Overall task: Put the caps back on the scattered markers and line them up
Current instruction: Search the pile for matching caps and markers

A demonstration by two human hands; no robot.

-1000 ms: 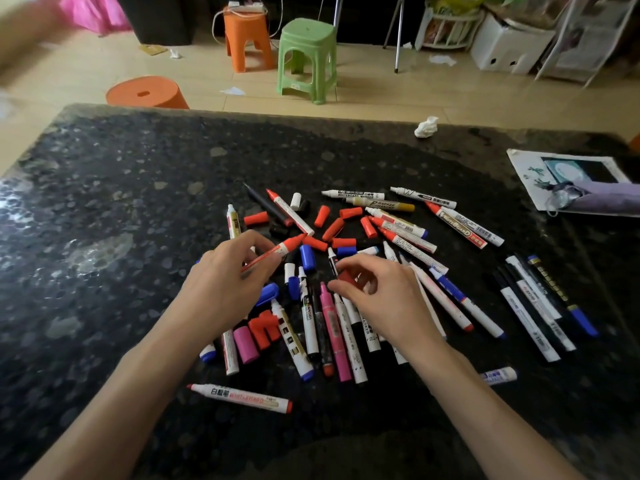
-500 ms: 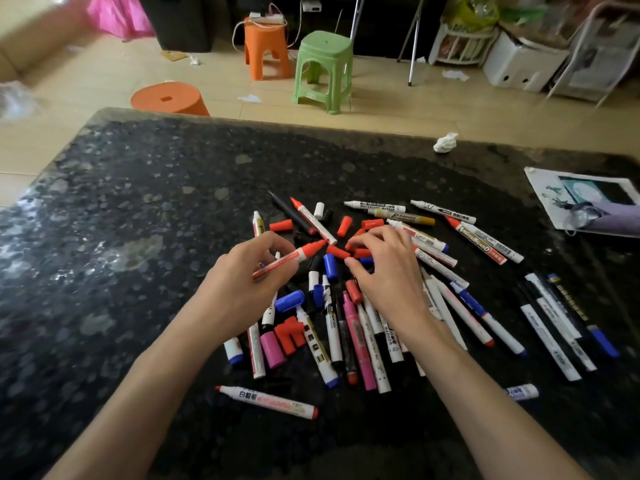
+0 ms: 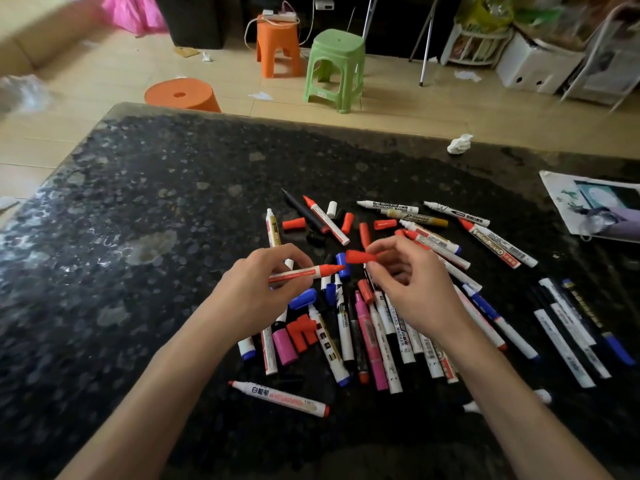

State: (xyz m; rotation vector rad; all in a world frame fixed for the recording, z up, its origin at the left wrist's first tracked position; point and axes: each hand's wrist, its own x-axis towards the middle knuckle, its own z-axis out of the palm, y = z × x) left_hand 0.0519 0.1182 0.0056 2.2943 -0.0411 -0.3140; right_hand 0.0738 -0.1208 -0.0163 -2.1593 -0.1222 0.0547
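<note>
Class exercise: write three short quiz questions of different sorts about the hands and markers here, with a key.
1. True or false: the left hand holds an uncapped red marker.
2. The right hand pinches: A a blue cap, B a red cap, C a pink marker.
3. Is that cap on the marker's tip yet?
Key: 1 true; 2 B; 3 no, it is held just beside the tip.

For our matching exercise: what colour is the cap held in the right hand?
Red: the cap in the right hand, best in head view.
</note>
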